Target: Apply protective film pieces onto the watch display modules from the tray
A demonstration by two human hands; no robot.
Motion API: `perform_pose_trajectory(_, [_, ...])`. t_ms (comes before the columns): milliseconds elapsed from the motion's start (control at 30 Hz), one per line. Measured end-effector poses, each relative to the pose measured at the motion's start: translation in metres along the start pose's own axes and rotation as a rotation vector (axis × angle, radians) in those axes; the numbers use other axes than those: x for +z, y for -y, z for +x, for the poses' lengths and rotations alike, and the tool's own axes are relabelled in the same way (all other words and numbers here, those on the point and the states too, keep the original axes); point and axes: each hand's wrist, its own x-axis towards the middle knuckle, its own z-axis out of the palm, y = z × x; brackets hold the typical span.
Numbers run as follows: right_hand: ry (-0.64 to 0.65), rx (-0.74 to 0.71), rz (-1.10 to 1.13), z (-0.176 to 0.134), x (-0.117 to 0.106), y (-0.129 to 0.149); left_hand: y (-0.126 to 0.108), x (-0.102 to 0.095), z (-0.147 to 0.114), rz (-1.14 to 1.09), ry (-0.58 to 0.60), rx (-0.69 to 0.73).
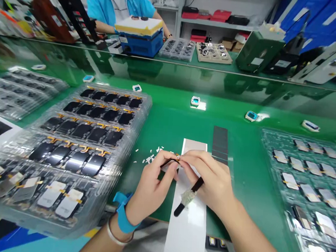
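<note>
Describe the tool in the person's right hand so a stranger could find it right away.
Start at the long white strip lying on the green table in front of the person. Above it, the right hand holds a thin black tool slanting down and left. Pale tape wrapped round its middle sets it apart.

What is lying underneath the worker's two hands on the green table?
A long white paper strip runs under both the left hand and the right hand, on the green table. The stretch directly beneath the hands is covered, so anything there cannot be seen.
</note>
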Motion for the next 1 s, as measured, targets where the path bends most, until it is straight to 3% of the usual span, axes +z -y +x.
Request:
perform_pose_trajectory(267, [0.077,0.007,-0.13,-0.002,0.005,0.007,-0.002,-0.002,0.002,0.145,-0.047,0.043])
perform_pose_trajectory(400, [0.095,0.225,0.078,0.004,0.006,0.004,-0.002,-0.002,0.002,0.182,-0.052,0.033])
perform_pose_trajectory(500, [0.124,0.439,0.274,0.014,0.007,-0.006,-0.003,-0.002,0.001,0.157,0.036,0.016])
perform_pose_trajectory(700, [0.232,0.556,0.311,0.026,0.023,-0.018,-0.012,-0.001,-0.003,0.181,0.399,0.084])
perform_pose_trajectory(1000, [0.23,0.661,0.477,0.022,0.027,-0.014,-0.013,-0.002,-0.006,0.13,0.453,0.114])
